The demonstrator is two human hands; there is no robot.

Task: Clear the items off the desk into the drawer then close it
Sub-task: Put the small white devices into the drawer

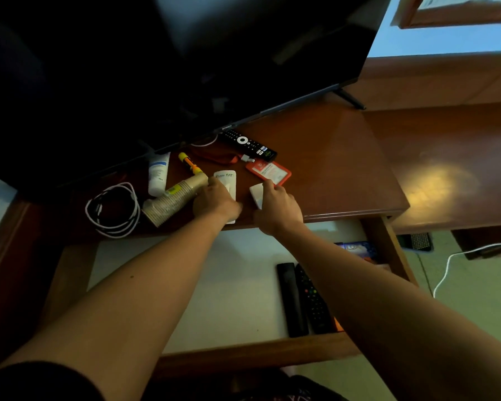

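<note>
The left hand (pixel 214 199) holds a white card (pixel 228 182) on the tabletop (pixel 330 169). The right hand (pixel 275 205) holds a small white box (pixel 256 193). Lift both gently, then drop them into the open drawer (pixel 214 285) just below.

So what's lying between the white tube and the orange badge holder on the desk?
In the head view, a yellow and orange pen lies between the tube and the badge holder.
</note>
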